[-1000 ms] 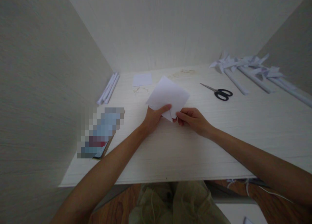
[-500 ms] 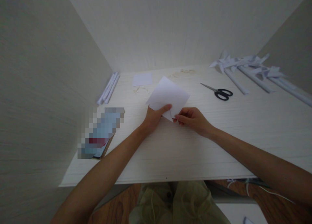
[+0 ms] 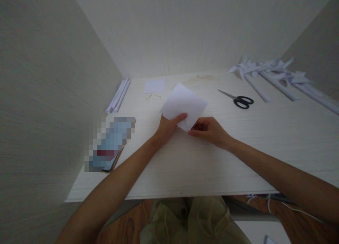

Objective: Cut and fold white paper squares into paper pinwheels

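Observation:
A square sheet of white paper point(image 3: 184, 102) is held up over the table with one corner pointing toward me. My left hand point(image 3: 169, 127) grips its near left side, thumb on top and the other fingers hidden beneath. A slit or crease runs from near the thumb to the near corner. My right hand point(image 3: 209, 131) pinches at that corner with thumb and fingertips, its fingers curled.
Black-handled scissors point(image 3: 242, 102) lie to the right. Several paper pinwheels on rolled sticks point(image 3: 280, 86) rest at the far right. White paper rolls point(image 3: 118, 95), a smaller paper sheet point(image 3: 154, 86), thin pale scraps point(image 3: 153, 97) and a blurred phone point(image 3: 113, 141) lie leftward.
My right thumb and fingertips have shifted slightly at the near corner of the paper, which looks flatter there now. My left hand keeps its hold.

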### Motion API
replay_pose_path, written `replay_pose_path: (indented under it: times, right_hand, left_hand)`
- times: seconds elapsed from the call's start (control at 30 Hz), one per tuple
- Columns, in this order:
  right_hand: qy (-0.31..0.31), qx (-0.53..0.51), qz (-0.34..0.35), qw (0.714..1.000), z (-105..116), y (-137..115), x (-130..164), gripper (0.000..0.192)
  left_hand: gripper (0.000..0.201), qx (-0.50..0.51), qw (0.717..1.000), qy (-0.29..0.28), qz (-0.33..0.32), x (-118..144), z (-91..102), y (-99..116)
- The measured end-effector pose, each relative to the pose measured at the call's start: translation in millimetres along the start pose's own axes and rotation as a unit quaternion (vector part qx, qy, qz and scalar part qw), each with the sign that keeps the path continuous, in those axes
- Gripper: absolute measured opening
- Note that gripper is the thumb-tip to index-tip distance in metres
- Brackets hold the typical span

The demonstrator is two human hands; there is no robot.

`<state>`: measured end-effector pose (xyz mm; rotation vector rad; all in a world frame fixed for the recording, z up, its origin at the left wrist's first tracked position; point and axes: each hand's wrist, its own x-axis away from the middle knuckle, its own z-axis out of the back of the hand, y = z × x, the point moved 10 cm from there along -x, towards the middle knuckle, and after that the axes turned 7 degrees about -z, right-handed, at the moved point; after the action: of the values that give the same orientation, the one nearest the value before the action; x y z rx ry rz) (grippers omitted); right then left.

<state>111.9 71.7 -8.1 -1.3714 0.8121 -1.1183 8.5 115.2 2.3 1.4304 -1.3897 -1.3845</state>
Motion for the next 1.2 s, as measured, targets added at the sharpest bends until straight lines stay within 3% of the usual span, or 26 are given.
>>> replay_pose_path:
  times: [0.47, 0.8, 1.2]
  right_hand:
    - [-0.008, 0.0, 0.007, 1.0, -1.4, -3.1, 1.9, 0.018]
    - [0.018, 0.028, 0.026, 0.999, 3.3, -6.9, 3.0, 0.014]
    - [0.046, 0.054, 0.01, 0.997, 3.3, -4.2, 2.7, 0.024]
  left_hand:
    - [0.039, -0.005, 1.0, 0.008, 0.008, 0.6, -0.1, 0.9]
    - [0.034, -0.017, 1.0, 0.0, 0.009, 0.5, -1.6, 1.1]
    - [0.04, -0.058, 0.998, -0.006, 0.011, 1.2, -1.2, 2.0]
